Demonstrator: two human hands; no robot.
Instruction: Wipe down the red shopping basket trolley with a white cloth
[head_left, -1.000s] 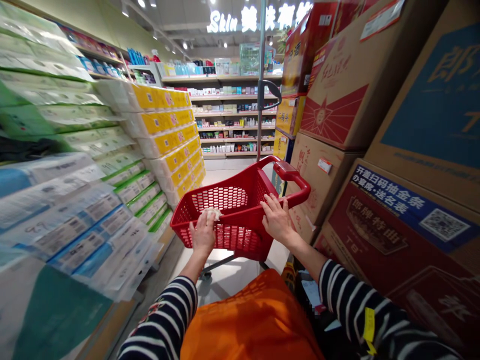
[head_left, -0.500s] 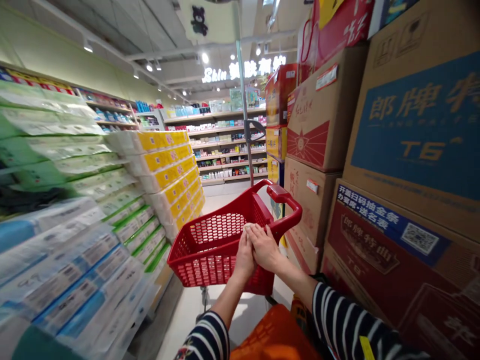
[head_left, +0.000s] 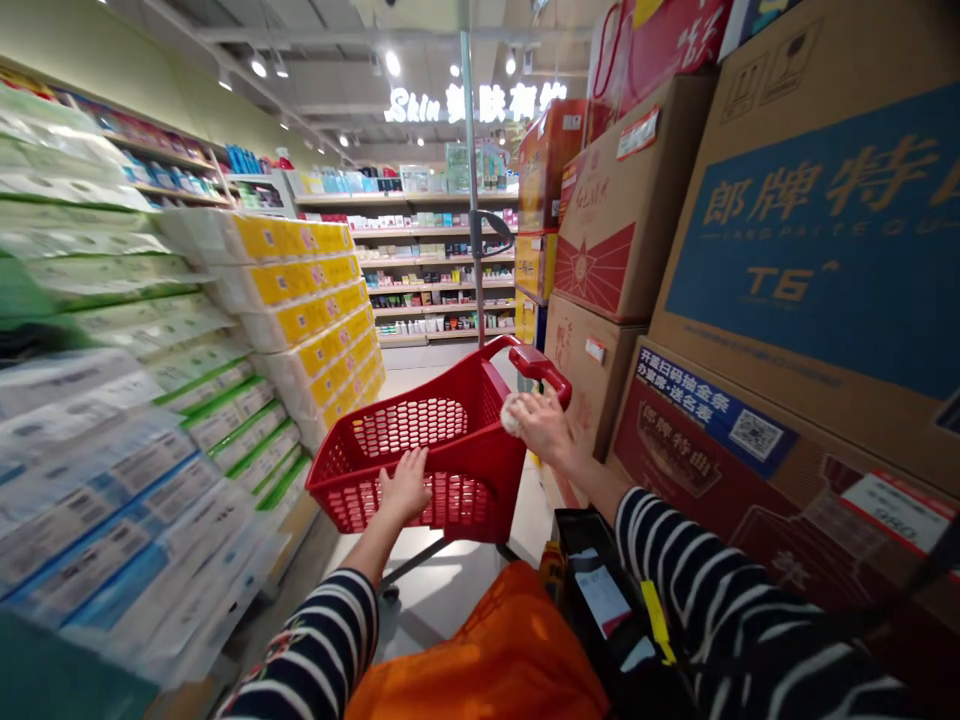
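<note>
A red plastic shopping cart (head_left: 390, 495) with perforated basket walls stands in front of me, its handle (head_left: 540, 368) towards the right. My left hand (head_left: 406, 487) lies at the basket's near upper rim, fingers outstretched with nothing in them. Beside the handle end of the basket is my right hand (head_left: 546, 428), closed on a bunched whitish cloth (head_left: 513, 414). That cloth is at the basket's corner, though whether it touches the red plastic I cannot tell.
Stacked cartons (head_left: 600, 250) rise close on the right. On the left stand piles of yellow-and-white paper packs (head_left: 300, 310) and blue-and-white packs (head_left: 142, 520). A thin pole (head_left: 471, 130) rises beyond the cart, before stocked shelves (head_left: 435, 232). A black open box (head_left: 600, 600) is low beside me.
My hands were together around the whitish cloth and have parted. The left moved to the basket's near rim, while the right moved towards the handle with the cloth.
</note>
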